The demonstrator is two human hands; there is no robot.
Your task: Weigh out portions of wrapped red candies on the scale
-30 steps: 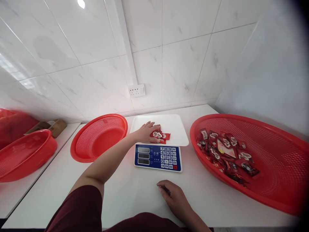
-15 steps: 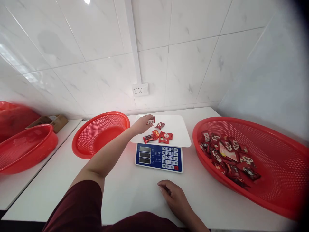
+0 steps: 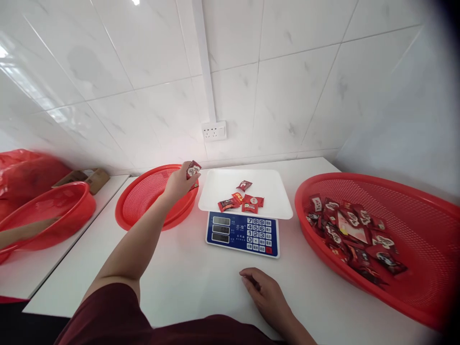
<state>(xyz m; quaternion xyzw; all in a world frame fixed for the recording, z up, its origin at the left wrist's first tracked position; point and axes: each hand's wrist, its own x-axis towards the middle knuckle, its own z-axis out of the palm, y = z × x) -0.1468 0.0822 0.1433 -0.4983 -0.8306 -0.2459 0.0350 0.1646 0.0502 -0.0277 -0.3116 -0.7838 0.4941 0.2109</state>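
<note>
My left hand holds a red candy packet over the right rim of an empty round red basket. Just to its right stands a digital scale with a white weighing tray; several red candy packets lie on the tray. My right hand rests on the white table in front of the scale, fingers loosely curled, holding nothing. A large red basket on the right holds a pile of candy packets.
Another red basin sits on a neighbouring table at the left, with another person's forearm reaching toward it. A cardboard box and a red bag lie behind it. A wall socket is above the scale.
My left hand picked a candy packet off the scale tray and carried it left to above the empty basket's rim. The right hand stayed put. A forearm appeared at the left.
</note>
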